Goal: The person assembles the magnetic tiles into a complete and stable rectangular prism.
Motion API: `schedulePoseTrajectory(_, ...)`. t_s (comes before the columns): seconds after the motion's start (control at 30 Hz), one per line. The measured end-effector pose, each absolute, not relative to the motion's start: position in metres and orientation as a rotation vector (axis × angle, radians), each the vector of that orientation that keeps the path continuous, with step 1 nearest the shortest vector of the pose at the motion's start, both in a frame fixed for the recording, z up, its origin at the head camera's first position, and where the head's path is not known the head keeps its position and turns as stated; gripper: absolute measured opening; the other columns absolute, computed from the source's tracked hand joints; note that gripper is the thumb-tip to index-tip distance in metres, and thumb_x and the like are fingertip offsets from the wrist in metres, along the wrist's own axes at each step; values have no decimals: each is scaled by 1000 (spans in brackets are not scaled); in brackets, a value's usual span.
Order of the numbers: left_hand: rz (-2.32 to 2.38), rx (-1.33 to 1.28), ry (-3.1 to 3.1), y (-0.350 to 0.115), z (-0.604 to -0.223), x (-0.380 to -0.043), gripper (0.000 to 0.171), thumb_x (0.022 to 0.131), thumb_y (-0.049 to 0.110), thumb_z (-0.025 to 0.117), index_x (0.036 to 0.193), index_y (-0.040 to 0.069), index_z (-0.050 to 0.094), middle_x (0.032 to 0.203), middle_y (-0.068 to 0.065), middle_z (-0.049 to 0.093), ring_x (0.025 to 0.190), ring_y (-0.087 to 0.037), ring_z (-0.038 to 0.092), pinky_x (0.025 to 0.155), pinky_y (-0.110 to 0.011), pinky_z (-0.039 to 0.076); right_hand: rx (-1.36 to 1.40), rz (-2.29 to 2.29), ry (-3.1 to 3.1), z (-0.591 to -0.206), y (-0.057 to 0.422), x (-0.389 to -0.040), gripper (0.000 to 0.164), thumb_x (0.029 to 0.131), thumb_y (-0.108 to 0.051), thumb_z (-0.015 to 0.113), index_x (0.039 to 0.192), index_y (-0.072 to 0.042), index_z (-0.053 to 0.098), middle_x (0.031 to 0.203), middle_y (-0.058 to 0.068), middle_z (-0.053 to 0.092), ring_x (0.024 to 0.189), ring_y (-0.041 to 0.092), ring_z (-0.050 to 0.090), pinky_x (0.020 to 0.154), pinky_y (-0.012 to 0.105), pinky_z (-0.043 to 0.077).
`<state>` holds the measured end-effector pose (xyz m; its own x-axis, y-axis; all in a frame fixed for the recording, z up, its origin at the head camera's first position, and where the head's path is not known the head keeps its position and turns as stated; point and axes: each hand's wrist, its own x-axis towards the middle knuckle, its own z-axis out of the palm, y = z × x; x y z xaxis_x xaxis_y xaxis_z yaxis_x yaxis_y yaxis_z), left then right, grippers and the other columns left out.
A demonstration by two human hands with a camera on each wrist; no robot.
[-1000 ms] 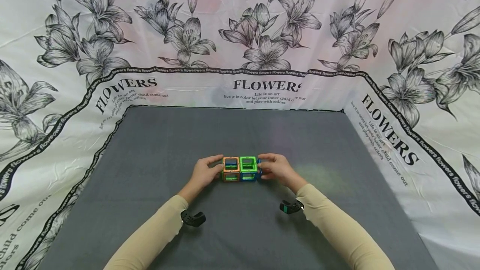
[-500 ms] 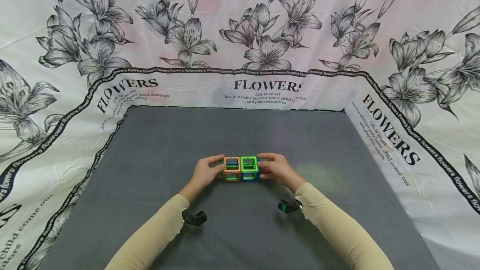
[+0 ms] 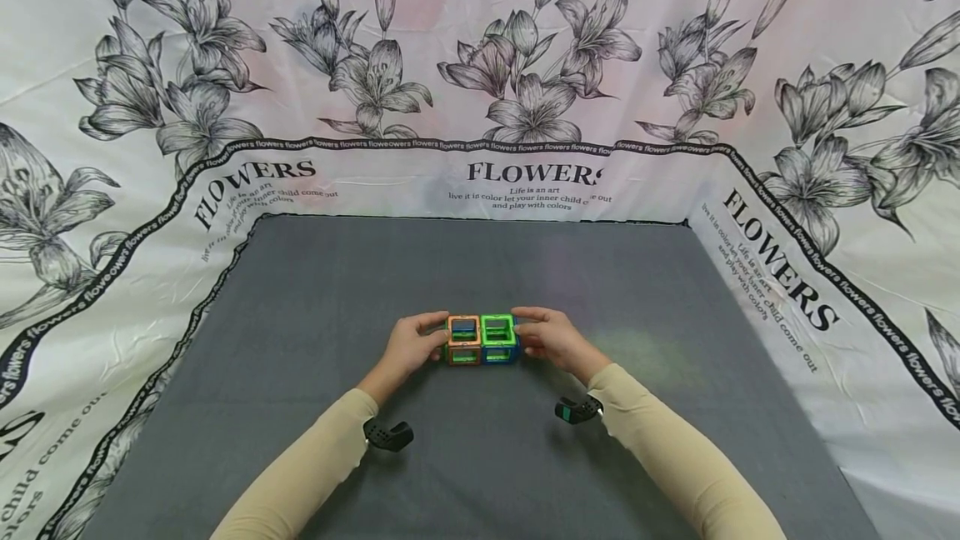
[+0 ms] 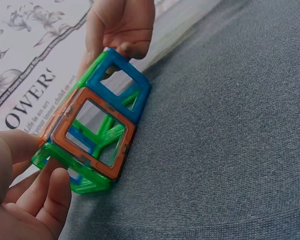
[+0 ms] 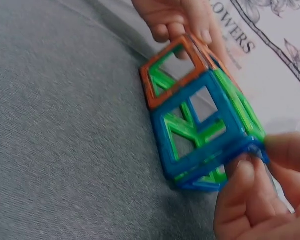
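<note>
A block of two joined cubes made of magnetic tiles (image 3: 480, 346) sits on the grey cloth. Its left cube shows orange frames on top and front, and the right cube has a green top and a blue front. My left hand (image 3: 408, 346) grips the left end, where a green tile (image 4: 85, 172) faces the fingers. At the other end my right hand (image 3: 558, 340) pinches the blue end tile (image 5: 224, 157), some fingertips reaching into its window. Both hands' far fingertips are partly hidden behind the tiles.
Grey cloth (image 3: 480, 273) covers the work surface around the block. White fabric with printed flowers (image 3: 532, 182) rises at the back and along both sides. A black wrist device (image 3: 388, 436) is worn on the left arm, another (image 3: 577, 410) on the right.
The right index fingertip has edged slightly left along the block's top right corner. Block and left hand stay almost where they were.
</note>
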<state>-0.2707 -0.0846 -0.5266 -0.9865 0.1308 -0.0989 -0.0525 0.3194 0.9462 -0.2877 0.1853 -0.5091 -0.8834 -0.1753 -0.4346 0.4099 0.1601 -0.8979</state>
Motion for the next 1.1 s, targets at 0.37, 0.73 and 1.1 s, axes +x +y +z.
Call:
schedulePoseTrajectory(0.37,1702,87,2450,-85,-525,-271,40,96,10,68,135,5,67,139,-18,65,78,-16,68,58,-28,54,120,-1829,1846,-516,191,-294,55,102,-7,58,154,0,43,116,0,68,76,3,64,69,22,53)
schedulePoseTrajectory(0.73,1686,94,2475,-86,-524,-274,39,95,10,68,134,5,68,136,-18,67,73,-16,67,56,-27,52,144,-1865,1834,-513,190,-296,52,101,-5,57,150,5,45,109,-2,68,73,3,62,69,21,53)
schedulePoseTrajectory(1.1,1678,67,2468,-85,-524,-273,39,95,13,70,134,7,68,138,-18,65,74,-18,68,57,-27,54,176,-1903,1785,-515,188,-298,50,103,-5,54,150,5,44,102,-6,69,73,3,62,67,21,52)
